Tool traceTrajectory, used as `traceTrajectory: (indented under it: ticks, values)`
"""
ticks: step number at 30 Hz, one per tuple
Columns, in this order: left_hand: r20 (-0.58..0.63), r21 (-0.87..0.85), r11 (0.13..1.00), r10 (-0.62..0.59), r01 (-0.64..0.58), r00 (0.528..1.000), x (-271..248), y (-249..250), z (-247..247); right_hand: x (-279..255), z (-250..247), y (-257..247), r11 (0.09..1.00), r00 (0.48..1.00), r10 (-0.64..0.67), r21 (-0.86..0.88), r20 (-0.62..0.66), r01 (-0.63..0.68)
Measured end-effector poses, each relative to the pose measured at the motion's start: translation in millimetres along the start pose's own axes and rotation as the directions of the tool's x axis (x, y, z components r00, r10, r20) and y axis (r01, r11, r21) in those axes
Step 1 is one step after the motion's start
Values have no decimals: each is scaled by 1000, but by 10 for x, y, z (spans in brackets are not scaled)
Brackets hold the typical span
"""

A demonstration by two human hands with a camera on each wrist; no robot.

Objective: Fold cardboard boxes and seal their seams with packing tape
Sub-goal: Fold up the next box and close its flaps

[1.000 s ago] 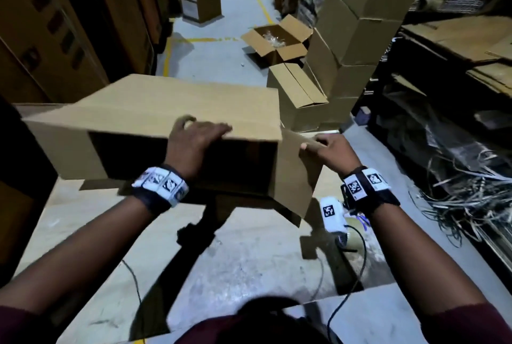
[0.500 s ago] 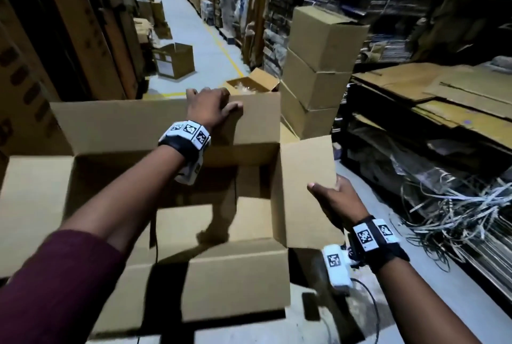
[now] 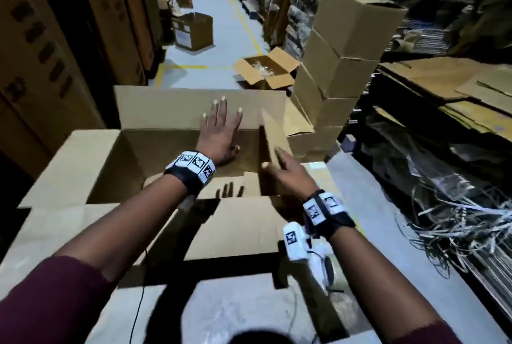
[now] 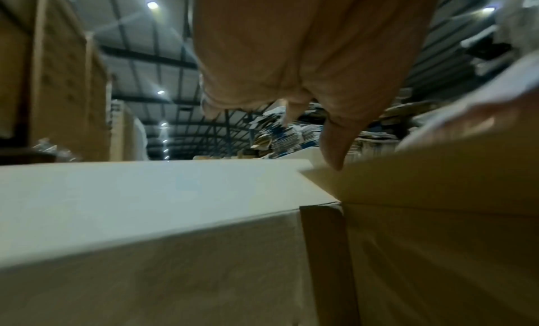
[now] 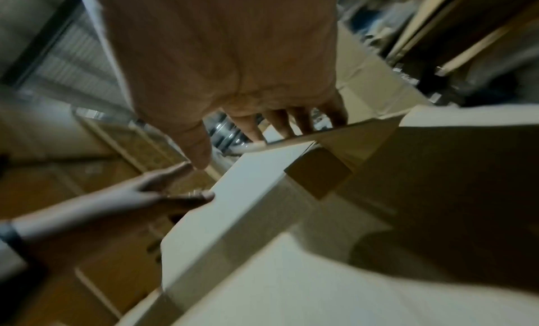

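A large brown cardboard box stands open-topped on the cardboard-covered work surface, all flaps raised or spread. My left hand reaches across the opening with straight, spread fingers lying against the inner face of the far flap. The right wrist view shows the same left hand touching that flap. My right hand has straight fingers behind the right flap, which stands almost upright, while the thumb stays on the inner side. The near flap lies folded out toward me. No tape is visible.
Closed boxes are stacked just beyond the box on the right. A small open box and another carton sit in the grey aisle. Flat cardboard sheets and tangled strapping fill the right rack; tall cartons line the left.
The box was turned from its side to open upward. My left hand released its grip on the far flap's top edge and flattened. My right hand swung the right flap up from spread to nearly upright.
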State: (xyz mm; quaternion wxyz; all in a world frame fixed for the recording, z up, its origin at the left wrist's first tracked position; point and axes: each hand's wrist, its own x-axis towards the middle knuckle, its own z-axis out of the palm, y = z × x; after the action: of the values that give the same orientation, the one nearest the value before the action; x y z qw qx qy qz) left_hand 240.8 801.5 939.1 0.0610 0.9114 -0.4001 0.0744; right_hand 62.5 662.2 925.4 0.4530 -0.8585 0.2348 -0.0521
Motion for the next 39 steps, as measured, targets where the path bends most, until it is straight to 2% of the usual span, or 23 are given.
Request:
traceTrajectory:
  ticks: [3,5,7,9,10,12,14,15,16,17,18,19,21,23,24,25,26,28,30,33,35,37,39]
  values:
    - [144,-74,989,-116,128,983,-491,-436,104,47,612,87,906,991,101,-420,91,-54]
    - [152,-119,953,-260,278,954,-870,-735,183,9,862,108,812,990,116,-581,80,-49]
    - [122,-145,878,-442,457,889,-1274,-1057,266,-16,977,77,766,996,78,-643,44,-32]
    - [78,-169,758,-626,629,776,-1650,-1359,328,-23,1042,23,779,998,39,-627,57,5]
    - [51,-199,683,-709,703,703,-1813,-1485,352,-32,1083,-12,786,997,14,-617,74,35]
    - [3,-315,488,-857,814,515,-2071,-1663,351,-86,1208,-115,792,991,-70,-598,111,123]
    - [122,-521,198,-946,831,301,-2250,-1788,287,-164,1392,-225,779,971,-163,-582,173,235]
    - [243,-629,27,-942,777,230,-2302,-1886,294,-217,1497,-280,768,955,-206,-570,213,292]
    - [360,-712,-137,-913,689,190,-2342,-1977,294,-272,1598,-330,748,935,-243,-564,257,350]
    - [427,-769,-246,-885,590,188,-2385,-2038,277,-324,1688,-384,717,912,-271,-568,306,404]
    - [434,-819,-282,-875,500,216,-2413,-2057,255,-376,1768,-427,674,888,-289,-582,358,454]
    - [369,-871,-226,-886,435,279,-2431,-2032,242,-425,1829,-464,626,864,-294,-601,410,498]
    - [114,-921,80,-880,380,461,-2448,-1879,187,-524,1912,-477,533,832,-261,-645,490,548]
    - [-92,-821,436,-738,369,669,-2443,-1732,176,-611,1951,-439,441,822,-206,-700,530,562]
    - [-126,-720,598,-612,352,781,-2449,-1666,185,-650,1956,-417,399,826,-195,-727,528,559]
    - [-83,-591,728,-482,347,872,-2447,-1634,219,-682,1943,-406,368,835,-195,-751,514,549]
    - [1,-452,822,-389,347,921,-2437,-1609,231,-712,1910,-408,353,843,-201,-766,498,537]
    - [142,-273,898,-317,345,938,-2404,-1563,215,-767,1815,-429,374,851,-199,-764,487,525]
    - [142,-244,927,-258,286,956,-2340,-1463,80,-839,1675,-503,398,846,-191,-749,498,530]
    - [243,-375,906,-106,195,964,-2248,-1351,-230,-931,1456,-729,379,822,-290,-730,490,569]
    - [334,-421,902,51,100,941,-2159,-1186,-508,-928,1242,-924,324,822,-349,-765,450,556]
    - [283,-223,971,145,-82,948,-2060,-1047,-709,-892,1025,-1073,303,811,-414,-778,412,550]
    - [123,-5,982,186,-187,975,-1949,-1008,-845,-837,903,-1143,351,787,-493,-743,371,570]
